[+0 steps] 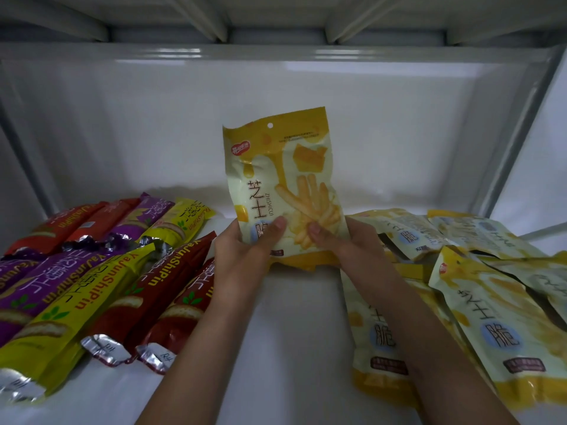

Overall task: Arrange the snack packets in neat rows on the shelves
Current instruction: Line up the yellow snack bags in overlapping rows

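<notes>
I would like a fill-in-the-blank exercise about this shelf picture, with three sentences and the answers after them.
1. The upright yellow cheese-stick packet is held by ____ hands, the left hand and the right hand.
2. The long red, purple and yellow packets lie on the ____ side of the white shelf.
3. The loose pile of cheese-stick packets lies on the ____ side.

Missing words: both; left; right
</notes>
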`<state>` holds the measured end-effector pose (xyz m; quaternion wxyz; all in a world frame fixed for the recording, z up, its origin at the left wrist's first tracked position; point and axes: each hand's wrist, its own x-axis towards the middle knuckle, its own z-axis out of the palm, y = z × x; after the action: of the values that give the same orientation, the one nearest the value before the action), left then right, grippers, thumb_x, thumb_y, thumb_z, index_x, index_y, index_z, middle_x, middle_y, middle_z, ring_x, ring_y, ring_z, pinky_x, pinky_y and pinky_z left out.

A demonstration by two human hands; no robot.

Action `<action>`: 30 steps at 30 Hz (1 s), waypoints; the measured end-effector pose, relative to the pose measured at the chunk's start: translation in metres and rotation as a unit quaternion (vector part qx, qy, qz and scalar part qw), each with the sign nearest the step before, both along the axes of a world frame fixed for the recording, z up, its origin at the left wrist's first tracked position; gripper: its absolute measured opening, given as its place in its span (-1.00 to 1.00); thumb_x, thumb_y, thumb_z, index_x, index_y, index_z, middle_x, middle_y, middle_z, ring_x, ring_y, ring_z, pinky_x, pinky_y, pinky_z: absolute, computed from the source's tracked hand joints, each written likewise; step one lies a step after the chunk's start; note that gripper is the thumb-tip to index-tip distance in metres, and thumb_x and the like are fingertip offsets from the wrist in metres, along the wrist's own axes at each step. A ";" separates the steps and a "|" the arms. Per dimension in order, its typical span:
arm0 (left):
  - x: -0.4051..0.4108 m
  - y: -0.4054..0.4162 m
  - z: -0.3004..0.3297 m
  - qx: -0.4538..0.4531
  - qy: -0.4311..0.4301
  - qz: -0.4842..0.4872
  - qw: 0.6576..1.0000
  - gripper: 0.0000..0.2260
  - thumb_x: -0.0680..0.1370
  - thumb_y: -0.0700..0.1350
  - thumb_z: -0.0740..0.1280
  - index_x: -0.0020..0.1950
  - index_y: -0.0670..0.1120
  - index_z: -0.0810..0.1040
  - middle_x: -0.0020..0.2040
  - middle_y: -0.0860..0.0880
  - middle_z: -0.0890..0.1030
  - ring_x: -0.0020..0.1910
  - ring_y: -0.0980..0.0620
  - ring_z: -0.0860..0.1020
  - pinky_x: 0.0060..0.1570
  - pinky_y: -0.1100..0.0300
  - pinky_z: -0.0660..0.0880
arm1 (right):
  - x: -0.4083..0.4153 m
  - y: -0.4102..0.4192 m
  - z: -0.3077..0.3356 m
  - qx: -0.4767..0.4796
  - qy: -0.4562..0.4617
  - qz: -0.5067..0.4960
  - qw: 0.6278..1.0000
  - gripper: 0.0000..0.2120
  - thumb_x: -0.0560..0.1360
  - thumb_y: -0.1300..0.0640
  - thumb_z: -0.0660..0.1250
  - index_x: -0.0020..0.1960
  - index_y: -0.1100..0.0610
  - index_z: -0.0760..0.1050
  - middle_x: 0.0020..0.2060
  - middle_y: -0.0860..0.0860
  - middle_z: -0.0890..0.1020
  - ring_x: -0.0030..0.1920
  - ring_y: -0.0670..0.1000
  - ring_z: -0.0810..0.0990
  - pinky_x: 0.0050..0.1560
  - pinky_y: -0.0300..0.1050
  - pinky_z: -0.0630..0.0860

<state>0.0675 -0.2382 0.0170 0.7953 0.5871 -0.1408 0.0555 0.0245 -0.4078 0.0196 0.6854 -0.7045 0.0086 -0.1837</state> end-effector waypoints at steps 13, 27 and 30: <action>0.002 0.000 -0.002 0.029 0.029 -0.042 0.998 -0.76 0.58 -0.20 0.48 0.24 -0.16 0.68 0.08 -0.13 0.76 0.08 -0.14 0.74 0.17 -0.15 0.65 | 0.004 -0.007 -0.002 0.054 0.025 0.009 0.998 -0.66 0.45 -0.08 0.56 0.09 0.13 0.74 0.07 0.07 0.77 0.13 0.14 0.74 0.30 0.23 0.58; -0.002 0.002 0.001 0.032 0.024 -0.045 0.998 -0.79 0.56 -0.22 0.48 0.19 -0.18 0.68 -0.03 -0.07 0.77 -0.04 -0.04 0.74 -0.11 0.18 0.65 | 0.000 -0.003 0.006 0.095 0.016 0.030 0.995 -0.52 0.32 -0.06 0.57 0.15 0.17 0.69 0.06 0.09 0.77 0.10 0.11 0.75 0.26 0.16 0.61; -0.004 0.000 0.001 0.051 0.020 -0.066 0.996 -0.78 0.60 -0.28 0.42 0.25 -0.20 0.67 0.06 -0.13 0.76 0.03 -0.09 0.74 -0.05 0.17 0.67 | 0.002 -0.003 0.003 0.070 0.011 0.003 0.997 -0.54 0.37 -0.12 0.56 0.15 0.13 0.70 0.06 0.07 0.77 0.10 0.12 0.75 0.26 0.19 0.61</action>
<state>0.0634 -0.2378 0.0179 0.7689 0.6172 -0.1660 -0.0158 0.0260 -0.4104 0.0224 0.7336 -0.6567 0.0275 -0.1728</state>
